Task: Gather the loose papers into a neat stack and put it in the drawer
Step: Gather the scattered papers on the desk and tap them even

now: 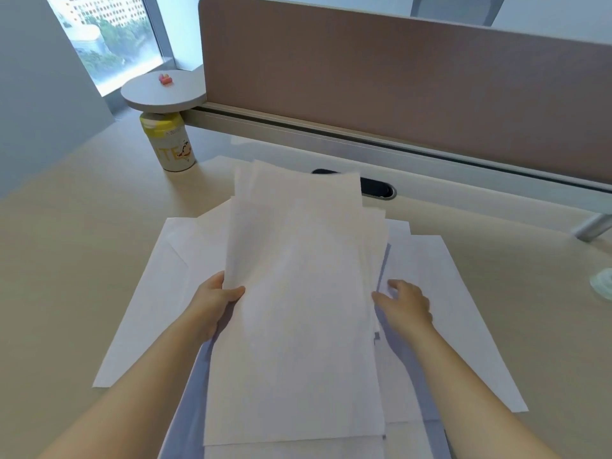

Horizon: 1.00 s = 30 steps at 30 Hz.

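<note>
A bundle of white papers [298, 293] is lifted off the desk in front of me, its sheets slightly uneven at the top. My left hand [215, 303] grips the bundle's left edge, thumb on top. My right hand [405, 303] hovers at the bundle's right edge with fingers spread, resting on or just above a loose sheet [440, 293]. More loose white sheets [149, 299] lie fanned on the desk to the left and beneath. No drawer is in view.
The beige desk [66, 243] ends at a brown partition [397, 94]. A yellow-and-white can [170, 144] stands at the back left under a round grey shelf [159, 91]. A dark cable slot [377, 187] sits behind the papers. A pale round object [602, 283] lies at the right edge.
</note>
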Tool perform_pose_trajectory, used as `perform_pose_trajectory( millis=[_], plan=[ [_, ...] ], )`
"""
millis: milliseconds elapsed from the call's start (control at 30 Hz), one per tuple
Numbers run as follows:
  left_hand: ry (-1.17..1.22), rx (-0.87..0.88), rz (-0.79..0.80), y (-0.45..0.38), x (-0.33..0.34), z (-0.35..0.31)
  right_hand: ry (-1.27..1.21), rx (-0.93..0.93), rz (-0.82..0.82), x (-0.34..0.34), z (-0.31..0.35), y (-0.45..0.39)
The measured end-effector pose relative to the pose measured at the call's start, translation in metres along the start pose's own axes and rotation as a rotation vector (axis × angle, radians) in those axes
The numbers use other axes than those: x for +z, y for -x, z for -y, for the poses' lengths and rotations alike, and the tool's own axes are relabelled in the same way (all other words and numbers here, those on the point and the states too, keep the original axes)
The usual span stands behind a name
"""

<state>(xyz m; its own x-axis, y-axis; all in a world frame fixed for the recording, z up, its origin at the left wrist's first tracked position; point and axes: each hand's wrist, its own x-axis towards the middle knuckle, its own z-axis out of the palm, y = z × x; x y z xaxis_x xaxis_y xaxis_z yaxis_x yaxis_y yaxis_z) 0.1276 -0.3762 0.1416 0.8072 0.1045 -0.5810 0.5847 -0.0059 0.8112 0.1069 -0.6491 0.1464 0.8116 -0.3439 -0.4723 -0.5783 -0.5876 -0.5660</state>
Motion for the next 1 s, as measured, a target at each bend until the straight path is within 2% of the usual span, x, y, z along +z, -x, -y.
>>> perform_pose_trajectory(
  millis=[67,133,267,367,500,633,700,767,800,867,1000],
  plan=[
    [-0.028,-0.010,-0.005,0.004,0.006,0.005,0.159,0.065,0.012,-0.005,-0.016,0.001],
    [-0.053,-0.012,-0.033,0.007,0.011,0.012,0.166,0.088,0.080,-0.002,-0.024,0.003],
    [-0.121,0.013,-0.112,0.013,0.021,0.024,-0.013,-0.031,0.180,0.011,-0.014,0.013],
    [-0.087,0.016,-0.133,0.018,0.028,0.024,-0.082,-0.086,0.248,0.011,-0.007,0.018],
    [-0.020,-0.050,-0.100,0.028,0.025,0.016,-0.177,-0.074,0.120,-0.004,-0.014,0.015],
    [0.005,-0.111,-0.098,0.034,0.012,0.009,-0.376,0.019,0.101,-0.012,-0.025,0.010],
    [0.027,-0.130,-0.097,0.038,0.012,0.008,-0.578,0.095,0.180,-0.016,-0.025,0.009],
    [0.051,-0.136,-0.082,0.040,0.018,0.009,-0.727,0.160,0.353,-0.022,-0.020,0.013],
    [0.061,-0.131,-0.070,0.040,0.024,0.009,-0.746,0.178,0.432,-0.024,-0.018,0.015],
    [0.062,-0.110,-0.053,0.043,0.039,0.009,-0.700,0.132,0.485,-0.029,-0.013,0.019],
    [0.024,0.003,-0.090,0.045,0.073,0.008,-0.660,0.013,0.224,-0.037,-0.020,0.006]
  ],
)
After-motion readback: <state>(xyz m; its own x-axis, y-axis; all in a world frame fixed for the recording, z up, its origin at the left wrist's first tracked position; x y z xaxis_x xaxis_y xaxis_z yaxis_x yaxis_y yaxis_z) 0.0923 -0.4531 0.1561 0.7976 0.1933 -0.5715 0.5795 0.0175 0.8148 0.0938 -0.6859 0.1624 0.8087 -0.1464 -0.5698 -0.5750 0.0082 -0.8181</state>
